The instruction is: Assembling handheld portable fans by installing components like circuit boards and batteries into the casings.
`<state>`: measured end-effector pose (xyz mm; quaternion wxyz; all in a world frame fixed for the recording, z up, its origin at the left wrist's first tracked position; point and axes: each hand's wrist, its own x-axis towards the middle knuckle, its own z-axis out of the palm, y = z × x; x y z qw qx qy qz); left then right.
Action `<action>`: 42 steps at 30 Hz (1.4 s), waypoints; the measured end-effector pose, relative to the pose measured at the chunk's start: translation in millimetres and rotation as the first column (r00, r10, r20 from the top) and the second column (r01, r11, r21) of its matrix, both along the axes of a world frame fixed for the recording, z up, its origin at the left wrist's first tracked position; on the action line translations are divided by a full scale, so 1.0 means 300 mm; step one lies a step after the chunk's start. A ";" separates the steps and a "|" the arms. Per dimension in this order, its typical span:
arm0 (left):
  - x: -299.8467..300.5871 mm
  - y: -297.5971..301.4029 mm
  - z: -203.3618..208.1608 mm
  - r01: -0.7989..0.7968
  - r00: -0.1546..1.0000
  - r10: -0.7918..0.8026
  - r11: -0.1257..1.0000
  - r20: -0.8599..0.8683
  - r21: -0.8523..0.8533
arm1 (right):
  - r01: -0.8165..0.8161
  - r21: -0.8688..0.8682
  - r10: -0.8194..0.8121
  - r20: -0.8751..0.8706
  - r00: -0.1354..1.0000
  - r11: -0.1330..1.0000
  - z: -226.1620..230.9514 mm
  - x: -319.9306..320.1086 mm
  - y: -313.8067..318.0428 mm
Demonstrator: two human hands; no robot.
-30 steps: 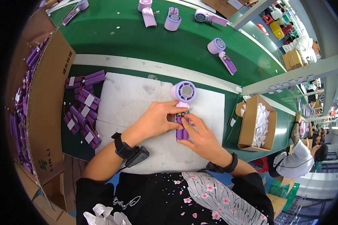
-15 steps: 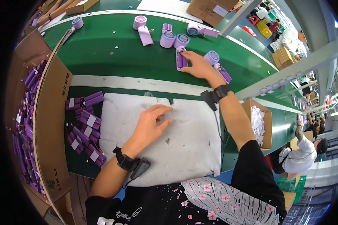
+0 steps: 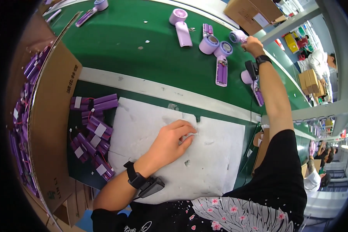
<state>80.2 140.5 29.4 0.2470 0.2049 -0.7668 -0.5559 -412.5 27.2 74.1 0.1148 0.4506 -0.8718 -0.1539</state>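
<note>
Far right on the green bench, my right hand [image 3: 254,47] is closed on the handle of a light-purple handheld fan [image 3: 235,36]; its round head shows beyond my fingers. My left hand [image 3: 173,144] hovers over or rests on a white foam pad [image 3: 216,154], thumb and fingers apart with nothing between them. Left of my right hand lie a fan with two purple battery cells in its open handle [image 3: 222,71], a second open fan [image 3: 209,44] and a fan with a smooth handle cover [image 3: 183,34]. Beneath my right forearm is another open fan [image 3: 258,92], partly hidden.
Purple battery packs [image 3: 94,133] with white labels lie left of the pad. A tall cardboard box [image 3: 54,116] full of such packs stands at the left edge. Another fan [image 3: 89,16] lies far left. A cardboard box [image 3: 251,15] sits at the back; a metal post rises at right.
My right hand has left the open fan with battery cells, reached farther right and away, and closed on another fan's handle. The view has shifted; my left hand stays over the pad.
</note>
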 end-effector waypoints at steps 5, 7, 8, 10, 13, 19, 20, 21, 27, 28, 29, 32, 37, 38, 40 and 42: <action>-0.044 -0.001 -0.003 0.044 0.998 -0.046 0.998 -0.031 -0.048 | -0.217 -0.666 0.409 0.144 0.901 0.713 0.066 -0.073 -0.007; -0.023 -0.001 -0.024 0.006 1.000 -0.006 0.999 -0.012 -0.045 | -0.177 -0.666 0.433 0.241 0.868 0.725 0.120 0.256 -0.083; -0.016 0.000 -0.034 -0.008 1.000 0.008 0.999 -0.004 -0.042 | -0.254 -0.615 0.432 0.159 0.888 0.747 0.099 0.379 -0.120; -0.028 0.000 -0.040 -0.015 1.000 0.014 0.998 -0.013 -0.059 | -0.299 -0.488 0.412 0.140 0.901 0.820 0.076 0.523 -0.184; -0.052 0.002 -0.054 0.004 0.999 -0.008 0.996 -0.044 -0.094 | -0.292 -0.443 0.432 0.259 0.864 0.848 -0.051 0.637 -0.259; -0.094 0.023 -0.079 -0.013 0.992 -0.004 0.991 -0.124 -0.135 | -0.193 -0.399 0.319 0.279 0.906 0.897 -0.175 0.623 -0.219; -0.107 0.024 -0.082 -0.004 0.989 -0.020 0.987 -0.146 -0.158 | -0.201 -0.387 0.320 0.273 0.907 0.900 -0.141 0.618 -0.188; -0.115 0.026 -0.082 0.006 0.985 -0.037 0.984 -0.166 -0.180 | -0.199 -0.361 0.311 0.285 0.907 0.911 -0.076 0.632 -0.151; -0.076 -0.021 -0.051 -0.280 0.959 0.256 0.925 -0.126 -0.256 | -0.181 -0.245 0.288 0.535 0.794 0.953 0.161 0.855 0.318; -0.063 -0.025 -0.048 -0.367 0.929 0.329 0.881 -0.172 -0.299 | -0.180 -0.275 0.315 0.600 0.736 0.945 0.160 0.879 0.424; -0.051 -0.029 -0.022 -0.406 0.914 0.365 0.846 -0.180 -0.345 | -0.119 -0.285 0.274 0.602 0.750 0.951 0.161 0.894 0.538; -0.018 -0.056 0.061 -0.533 0.841 0.490 0.674 -0.229 -0.512 | 0.027 -0.322 0.164 0.551 0.818 0.946 0.098 0.886 0.845; 0.215 -0.139 0.282 -0.482 0.746 0.633 0.728 0.208 -0.488 | 0.287 -0.384 -0.101 0.437 0.894 0.877 0.018 0.898 1.179; 0.253 -0.161 0.303 -0.534 0.678 0.685 0.709 0.268 -0.461 | 0.330 -0.410 -0.150 0.411 0.899 0.850 -0.002 0.906 1.208; 0.365 -0.244 0.191 -0.584 0.630 0.744 0.642 0.221 -0.497 | 0.226 -0.453 -0.078 0.322 0.943 0.862 -0.045 0.928 1.241; 0.395 -0.276 0.159 -0.624 0.590 0.790 0.578 0.168 -0.526 | 0.022 -0.497 0.033 0.102 0.994 0.867 -0.066 0.943 1.243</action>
